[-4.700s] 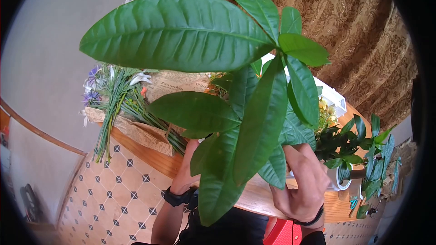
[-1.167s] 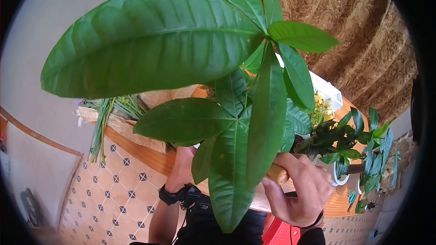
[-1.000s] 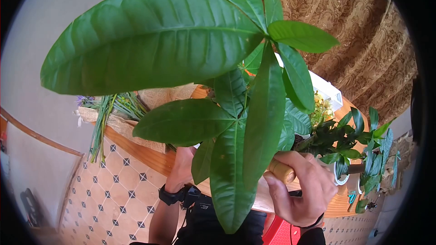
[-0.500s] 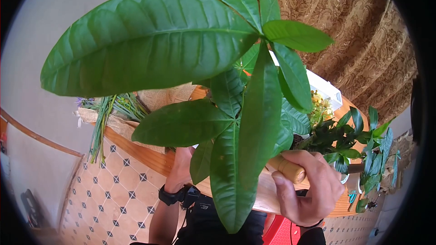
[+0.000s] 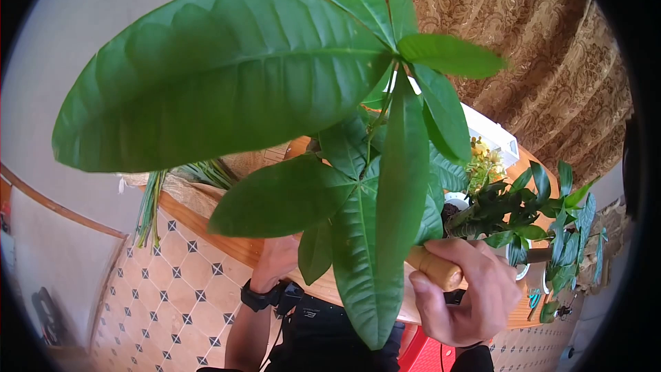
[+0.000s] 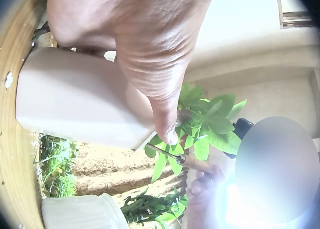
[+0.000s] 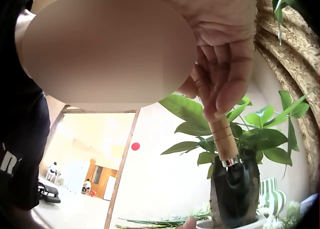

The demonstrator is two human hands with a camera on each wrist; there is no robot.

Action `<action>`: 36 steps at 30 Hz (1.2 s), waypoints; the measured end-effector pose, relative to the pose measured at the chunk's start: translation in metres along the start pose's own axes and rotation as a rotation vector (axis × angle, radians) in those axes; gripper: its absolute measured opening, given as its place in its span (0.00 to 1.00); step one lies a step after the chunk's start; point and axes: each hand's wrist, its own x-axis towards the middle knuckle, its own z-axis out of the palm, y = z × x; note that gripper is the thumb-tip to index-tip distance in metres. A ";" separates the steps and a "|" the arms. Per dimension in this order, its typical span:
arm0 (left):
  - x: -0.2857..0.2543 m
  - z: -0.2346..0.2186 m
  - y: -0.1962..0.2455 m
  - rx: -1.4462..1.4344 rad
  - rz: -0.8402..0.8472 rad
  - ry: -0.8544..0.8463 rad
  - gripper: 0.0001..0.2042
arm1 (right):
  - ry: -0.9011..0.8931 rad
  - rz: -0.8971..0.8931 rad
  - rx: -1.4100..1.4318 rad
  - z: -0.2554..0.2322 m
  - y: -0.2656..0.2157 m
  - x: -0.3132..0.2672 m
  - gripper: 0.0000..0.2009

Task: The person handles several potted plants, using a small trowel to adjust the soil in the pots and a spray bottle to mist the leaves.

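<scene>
A broad-leaved potted plant (image 5: 358, 186) rises toward the head camera and hides much of the work beneath it. My left hand (image 5: 275, 258) holds the white flowerpot (image 6: 85, 99), its thumb at the rim in the left wrist view. My right hand (image 5: 478, 289) grips a small garden trowel by its wooden handle (image 5: 437, 269). In the right wrist view, the trowel's dark blade (image 7: 235, 191) points down just in front of the plant's thick trunk (image 7: 252, 184), over the pot's opening. Leaves cover the blade in the head view.
Flowers wrapped in paper (image 5: 196, 196) lie at the left, their stems (image 5: 148, 210) past the table's edge. Other potted plants (image 5: 499, 210) stand at the right, near a white box (image 5: 492, 134). Blue scissors (image 5: 534, 300) lie by the right edge; a red stool (image 5: 423, 351) is below.
Over the last second my right hand and the trowel handle have shifted slightly right, and the plant's leaves sway. The left hand keeps its place. Since the earliest frame, the handle's end has come into sight.
</scene>
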 end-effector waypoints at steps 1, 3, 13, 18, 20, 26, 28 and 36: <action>-0.001 0.004 0.003 -0.129 -0.052 0.042 0.22 | 0.000 -0.001 0.001 0.001 0.001 0.000 0.17; -0.003 0.002 0.003 -0.259 -0.103 0.085 0.23 | -0.031 -0.008 0.026 0.004 0.002 0.000 0.17; -0.008 0.000 0.011 -0.542 -0.128 -0.019 0.33 | -0.159 -0.020 0.023 0.007 0.000 0.006 0.17; -0.009 -0.001 0.012 -0.632 -0.184 -0.008 0.35 | -0.163 -0.025 0.007 0.010 -0.001 0.005 0.17; -0.009 -0.001 0.015 -0.624 -0.164 -0.017 0.34 | -0.181 0.016 0.020 0.006 -0.004 0.004 0.18; -0.017 -0.006 0.027 -0.388 -0.326 0.018 0.25 | -0.150 0.041 -0.015 0.002 -0.004 0.003 0.20; -0.017 -0.003 0.030 -0.411 -0.276 0.013 0.24 | -0.148 0.046 -0.031 0.001 -0.001 0.003 0.20; -0.017 -0.002 0.011 -0.603 -0.265 0.039 0.21 | -0.186 -0.016 0.055 0.003 0.002 0.006 0.17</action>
